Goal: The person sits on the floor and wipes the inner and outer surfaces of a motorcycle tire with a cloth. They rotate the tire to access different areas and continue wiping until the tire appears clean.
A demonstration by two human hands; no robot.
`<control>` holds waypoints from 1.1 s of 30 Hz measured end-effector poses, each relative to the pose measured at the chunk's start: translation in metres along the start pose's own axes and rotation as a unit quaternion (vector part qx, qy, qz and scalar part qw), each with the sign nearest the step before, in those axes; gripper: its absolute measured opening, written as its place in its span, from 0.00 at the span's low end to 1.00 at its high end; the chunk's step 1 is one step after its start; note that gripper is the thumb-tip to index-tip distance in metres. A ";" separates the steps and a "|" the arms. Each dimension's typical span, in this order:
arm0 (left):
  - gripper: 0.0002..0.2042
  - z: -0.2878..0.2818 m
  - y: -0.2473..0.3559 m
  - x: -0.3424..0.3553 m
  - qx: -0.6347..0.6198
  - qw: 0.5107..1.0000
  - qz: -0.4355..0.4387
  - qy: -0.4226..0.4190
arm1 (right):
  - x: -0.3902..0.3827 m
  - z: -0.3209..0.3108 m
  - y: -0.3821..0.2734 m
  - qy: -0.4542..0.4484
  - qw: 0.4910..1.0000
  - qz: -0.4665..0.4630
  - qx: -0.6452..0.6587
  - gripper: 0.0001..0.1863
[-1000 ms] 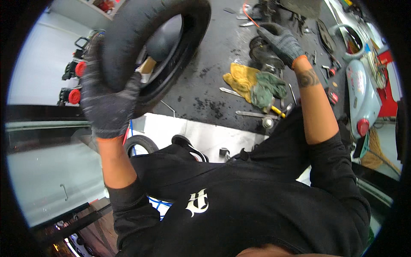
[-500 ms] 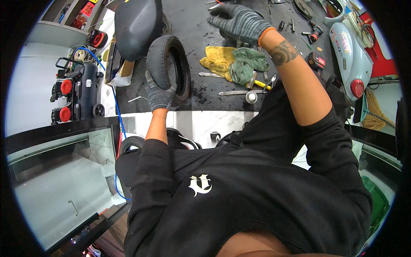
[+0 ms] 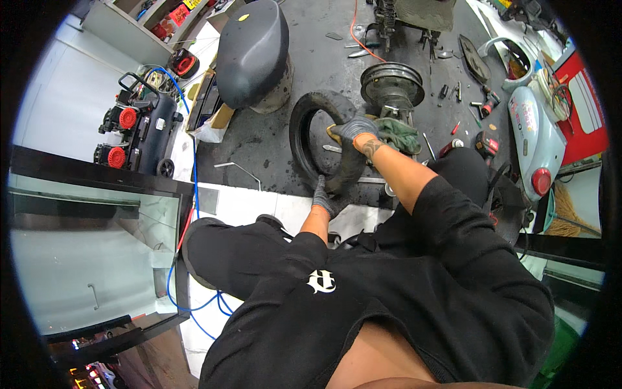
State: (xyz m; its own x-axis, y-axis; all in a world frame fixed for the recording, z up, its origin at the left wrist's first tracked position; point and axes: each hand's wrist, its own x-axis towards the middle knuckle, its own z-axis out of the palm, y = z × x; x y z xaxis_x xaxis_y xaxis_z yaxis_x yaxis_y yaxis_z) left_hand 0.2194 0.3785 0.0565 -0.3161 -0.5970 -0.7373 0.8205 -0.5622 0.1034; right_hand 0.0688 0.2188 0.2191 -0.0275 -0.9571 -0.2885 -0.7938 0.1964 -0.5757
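A black tire [image 3: 302, 133] stands tilted on the dark mat, in front of a dirty wheel rim [image 3: 392, 81]. My left hand [image 3: 322, 200], in a grey knit glove, grips its lower edge; the fingertips show inside the opening. My right hand [image 3: 356, 128], gloved alike with an orange cuff, is closed on the tire's upper right side. Behind that hand lies a bunched green cloth [image 3: 402, 139]; the yellow cloth is mostly hidden. A bent metal bar [image 3: 243, 170] rests on the mat's near left part.
An air compressor [image 3: 152, 129] and blue hose [image 3: 194, 162] are left. A black molded seat [image 3: 249, 52] sits back left, a vehicle frame [image 3: 414, 16] at the back. Pale blue body panels [image 3: 531, 136], a red drill [image 3: 486, 142] and scattered tools occupy the right.
The tire has moved rightward to the mat's middle, uncovering the black seat. My right hand has come down from the back onto the tire. My left hand has moved right with it.
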 end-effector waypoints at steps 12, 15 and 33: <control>0.33 0.010 0.109 -0.033 -0.213 0.912 0.336 -0.097 | 0.021 -0.039 -0.079 0.011 0.930 -0.317 0.183 0.31; 0.32 0.065 0.209 -0.132 -0.046 0.883 0.419 -0.205 | 0.034 -0.118 -0.109 -0.060 0.861 -0.357 0.356 0.31; 0.28 0.050 0.291 -0.220 0.802 0.234 0.507 0.210 | 0.125 -0.023 -0.028 -0.043 0.915 -0.334 0.223 0.21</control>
State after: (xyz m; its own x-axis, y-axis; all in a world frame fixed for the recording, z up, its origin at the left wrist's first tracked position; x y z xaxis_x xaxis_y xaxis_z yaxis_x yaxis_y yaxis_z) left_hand 0.5040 0.3182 0.2823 0.0055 -0.9696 0.2446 -0.9702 0.0541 0.2362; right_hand 0.0736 0.0888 0.2161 0.4369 -0.8785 0.1932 -0.2879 -0.3400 -0.8953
